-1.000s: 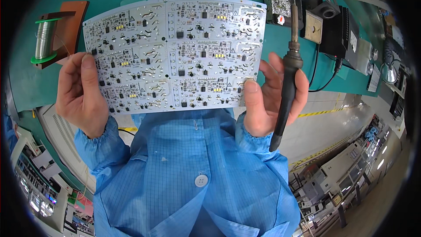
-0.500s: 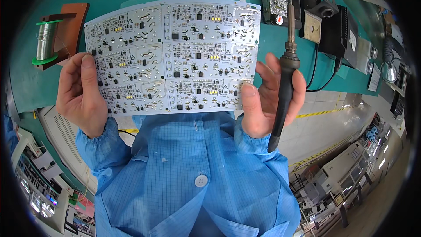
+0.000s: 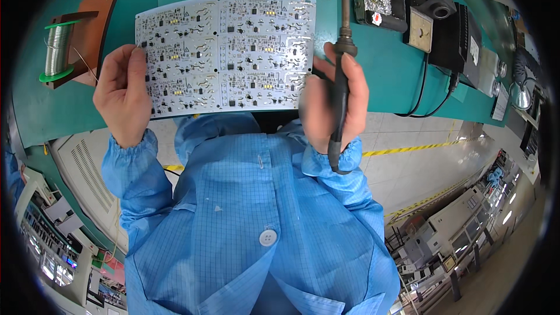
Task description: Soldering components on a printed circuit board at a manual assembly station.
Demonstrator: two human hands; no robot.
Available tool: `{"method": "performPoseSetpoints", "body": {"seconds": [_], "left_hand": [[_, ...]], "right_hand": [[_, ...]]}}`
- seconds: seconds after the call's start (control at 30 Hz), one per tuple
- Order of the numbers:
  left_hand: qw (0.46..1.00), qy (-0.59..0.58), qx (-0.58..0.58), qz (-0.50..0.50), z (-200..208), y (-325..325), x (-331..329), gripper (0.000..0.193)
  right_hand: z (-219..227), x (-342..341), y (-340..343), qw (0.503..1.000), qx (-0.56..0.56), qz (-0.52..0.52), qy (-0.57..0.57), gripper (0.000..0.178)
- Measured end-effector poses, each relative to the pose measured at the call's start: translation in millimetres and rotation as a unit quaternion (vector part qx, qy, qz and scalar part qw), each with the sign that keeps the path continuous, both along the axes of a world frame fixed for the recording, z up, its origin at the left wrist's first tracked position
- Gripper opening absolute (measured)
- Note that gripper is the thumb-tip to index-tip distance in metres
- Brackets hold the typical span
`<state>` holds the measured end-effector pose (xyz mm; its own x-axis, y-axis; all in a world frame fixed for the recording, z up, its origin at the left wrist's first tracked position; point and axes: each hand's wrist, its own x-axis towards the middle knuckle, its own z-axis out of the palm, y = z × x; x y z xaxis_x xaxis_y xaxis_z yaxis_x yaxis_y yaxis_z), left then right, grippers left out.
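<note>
In the head view, a thin, white, rectangular circuit board (image 3: 224,55) with lots of tiny black and yellow parts is at the front edge of the flat green surface (image 3: 382,76). I can't tell if the board touches the surface. The bare left hand (image 3: 123,94) is at the board's left edge, and its fingers pinch the board there. The bare right hand (image 3: 354,96) is by the board's right edge. Its fingers grasp a soldering iron with a black handle and long metal tip (image 3: 340,87), which points up past the board. The right thumb is blurry, so I can't tell if it presses on the board. Left of the board is a silver roll of wire with green ends (image 3: 57,51). Right of the board, past the iron, is a black square tray of shiny bits (image 3: 389,22).

The step in hand looks like handling the board with the iron in the right hand. The next move seems to call for a firm left pinch and a tip kept off the board's little parts.
</note>
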<state>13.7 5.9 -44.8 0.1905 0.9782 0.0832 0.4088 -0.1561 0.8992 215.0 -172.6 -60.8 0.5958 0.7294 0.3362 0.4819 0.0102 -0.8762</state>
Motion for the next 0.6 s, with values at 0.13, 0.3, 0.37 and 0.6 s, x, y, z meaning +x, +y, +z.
{"method": "performPoseSetpoints", "body": {"seconds": [0.13, 0.3, 0.37, 0.6], "left_hand": [[1.0, 0.022, -0.006, 0.009, 5.9, -2.2, -1.4, 0.013], [1.0, 0.029, 0.002, 0.007, 4.8, -1.8, -4.2, 0.012], [0.999, 0.031, 0.005, 0.007, 7.1, -1.6, -3.8, 0.011], [0.97, 0.109, 0.183, -0.115, 37.6, -18.3, 16.8, 0.007]], "right_hand": [[4.8, 11.7, -7.3, 0.999, 0.011, -0.034, -0.023, 0.049], [7.3, 24.5, -15.7, 0.995, 0.029, -0.076, -0.063, 0.045], [7.8, 24.0, -17.8, 0.994, 0.037, -0.083, -0.054, 0.044], [22.1, 24.7, -23.6, 0.997, 0.057, -0.052, -0.026, 0.038]]}}
